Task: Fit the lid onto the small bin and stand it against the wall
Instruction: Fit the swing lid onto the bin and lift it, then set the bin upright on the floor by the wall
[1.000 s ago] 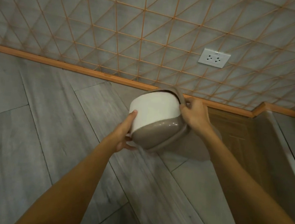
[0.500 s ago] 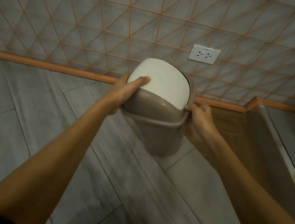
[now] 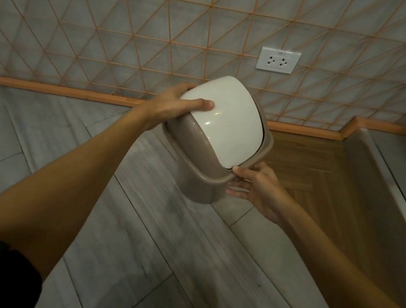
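Both hands are gripping the bin (image 3: 201, 184) in mid-air — left hand (image 3: 177, 105) clasping the lid (image 3: 225, 123), right hand (image 3: 254, 185) pinching the rim — top tilting toward the wall (image 3: 135, 32).

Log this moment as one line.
lid seated on bin | left hand on lid | right hand at rim | bin tilted, off floor
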Available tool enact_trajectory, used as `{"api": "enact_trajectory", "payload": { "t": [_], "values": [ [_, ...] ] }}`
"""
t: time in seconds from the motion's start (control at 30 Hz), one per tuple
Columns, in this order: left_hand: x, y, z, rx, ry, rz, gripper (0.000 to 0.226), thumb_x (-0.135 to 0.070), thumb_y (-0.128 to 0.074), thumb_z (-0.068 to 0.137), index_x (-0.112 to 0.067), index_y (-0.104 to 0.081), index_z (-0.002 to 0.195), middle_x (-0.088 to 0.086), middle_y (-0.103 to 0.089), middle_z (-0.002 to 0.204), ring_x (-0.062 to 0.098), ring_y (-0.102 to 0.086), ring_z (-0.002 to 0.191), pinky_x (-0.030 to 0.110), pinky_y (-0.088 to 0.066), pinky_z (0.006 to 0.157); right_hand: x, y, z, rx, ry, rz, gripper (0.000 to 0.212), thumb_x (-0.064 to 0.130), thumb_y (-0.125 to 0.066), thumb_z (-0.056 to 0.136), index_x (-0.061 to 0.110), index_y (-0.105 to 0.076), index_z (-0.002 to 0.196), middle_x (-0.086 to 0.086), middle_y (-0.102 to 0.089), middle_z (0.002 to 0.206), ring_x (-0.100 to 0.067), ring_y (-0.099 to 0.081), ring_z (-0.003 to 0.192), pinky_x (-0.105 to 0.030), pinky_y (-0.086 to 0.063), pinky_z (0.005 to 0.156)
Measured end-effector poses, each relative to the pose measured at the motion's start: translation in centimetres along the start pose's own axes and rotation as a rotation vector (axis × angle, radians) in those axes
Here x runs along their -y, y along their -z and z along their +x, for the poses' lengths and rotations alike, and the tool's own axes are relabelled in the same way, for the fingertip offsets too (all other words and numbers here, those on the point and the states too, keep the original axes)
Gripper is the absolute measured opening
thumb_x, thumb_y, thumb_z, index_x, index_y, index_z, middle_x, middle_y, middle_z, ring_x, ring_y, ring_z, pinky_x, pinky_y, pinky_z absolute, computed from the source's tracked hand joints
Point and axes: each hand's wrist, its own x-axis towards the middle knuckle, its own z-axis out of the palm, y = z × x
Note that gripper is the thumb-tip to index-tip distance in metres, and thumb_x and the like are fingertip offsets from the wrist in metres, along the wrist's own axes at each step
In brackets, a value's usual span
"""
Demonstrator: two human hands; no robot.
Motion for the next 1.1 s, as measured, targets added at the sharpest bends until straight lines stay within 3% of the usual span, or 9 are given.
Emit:
{"api": "enact_trajectory", "payload": {
  "t": [0.2, 0.3, 0.37, 0.43, 0.5, 0.67, 0.8, 0.97, 1.1],
  "values": [
    [0.8, -1.9, -1.9, -0.292, -0.024, -0.153, 0.077, -0.059, -0.059, 0.081, -0.026, -0.034, 0.145, 0.0, -0.043, 0.142, 0.017, -0.046, 0.122, 0.035, -0.042, 0.098, 4.9, 5.1, 0.0, -0.175, -0.032, -0.748, 0.024, 0.033, -0.06, 0.091, 0.013, -0.066, 0.103, -0.002, -0.066, 0.083, -0.013, -0.063, 0.068, -0.022, -0.046, 0.054],
    [2.5, -4.5, -4.6, -0.581, 0.058, -0.383, 0.065, -0.052, -0.048, 0.091, -0.025, -0.03, 0.147, 0.003, -0.039, 0.15, 0.021, -0.041, 0.132, 0.042, -0.035, 0.11, 7.0, 5.8, 1.7, -0.414, 0.162, -0.65, 0.027, 0.029, -0.054, 0.094, 0.012, -0.063, 0.114, 0.0, -0.062, 0.083, -0.011, -0.055, 0.065, -0.02, -0.043, 0.049],
    [3.9, -6.5, -6.7, -0.653, 0.167, -0.463, 0.06, -0.049, -0.044, 0.094, -0.026, -0.028, 0.147, 0.003, -0.037, 0.151, 0.023, -0.04, 0.134, 0.036, -0.034, 0.107, 7.9, 4.9, 3.1, -0.428, 0.216, -0.597, 0.037, 0.031, -0.05, 0.095, 0.015, -0.055, 0.128, -0.005, -0.063, 0.113, -0.017, -0.061, 0.092, -0.029, -0.05, 0.075],
    [4.9, -8.3, -8.5, -0.616, 0.272, -0.56, 0.057, -0.046, -0.042, 0.095, -0.026, -0.029, 0.147, 0.003, -0.039, 0.15, 0.024, -0.04, 0.134, 0.039, -0.035, 0.107, 8.3, 3.5, 4.1, -0.372, 0.259, -0.611, 0.046, 0.032, -0.046, 0.096, 0.016, -0.047, 0.139, -0.007, -0.051, 0.141, -0.024, -0.05, 0.125, -0.033, -0.04, 0.101],
    [5.2, -9.6, -9.5, -0.534, 0.298, -0.624, 0.055, -0.046, -0.043, 0.095, -0.026, -0.032, 0.145, 0.001, -0.042, 0.148, 0.023, -0.043, 0.132, 0.048, -0.036, 0.109, 8.2, 2.2, 4.5, -0.312, 0.273, -0.632, 0.046, 0.03, -0.044, 0.097, 0.012, -0.046, 0.14, -0.01, -0.05, 0.143, -0.026, -0.046, 0.131, -0.036, -0.036, 0.105],
    [3.9, -9.0, -9.4, -0.439, 0.273, -0.687, 0.062, -0.054, -0.044, 0.092, -0.026, -0.033, 0.145, 0.002, -0.046, 0.145, 0.023, -0.047, 0.127, 0.049, -0.041, 0.106, 7.2, 1.3, 3.4, -0.324, 0.258, -0.682, 0.029, 0.025, -0.051, 0.092, 0.013, -0.061, 0.117, -0.009, -0.064, 0.119, -0.026, -0.06, 0.104, -0.044, -0.053, 0.088],
    [4.1, -6.8, -8.2, -0.398, 0.255, -0.631, 0.066, -0.061, -0.04, 0.09, -0.027, -0.032, 0.146, 0.0, -0.047, 0.144, 0.015, -0.049, 0.113, 0.046, -0.045, 0.101, 6.0, 0.6, 1.6, -0.33, 0.255, -0.713, 0.018, 0.03, -0.061, 0.085, 0.018, -0.049, 0.093, -0.01, -0.059, 0.114, -0.027, -0.06, 0.1, -0.047, -0.055, 0.086],
    [4.1, -4.3, -6.3, -0.317, 0.267, -0.402, 0.077, -0.074, -0.036, 0.081, -0.028, -0.039, 0.142, 0.002, -0.052, 0.14, 0.02, -0.051, 0.118, 0.045, -0.043, 0.1, 3.5, -0.9, -0.7, -0.359, 0.285, -0.754, 0.04, 0.035, -0.063, 0.085, 0.006, -0.048, 0.109, -0.018, -0.056, 0.118, -0.037, -0.06, 0.104, -0.052, -0.053, 0.088],
    [3.8, -3.2, -5.3, -0.214, 0.262, -0.343, 0.08, -0.078, -0.03, 0.079, -0.029, -0.043, 0.141, 0.0, -0.053, 0.139, 0.018, -0.05, 0.122, 0.042, -0.04, 0.105, 2.3, -1.7, -1.8, -0.389, 0.333, -0.834, 0.045, 0.036, -0.063, 0.087, 0.001, -0.048, 0.112, -0.017, -0.055, 0.117, -0.032, -0.054, 0.106, -0.033, -0.041, 0.077]
  ]
}}
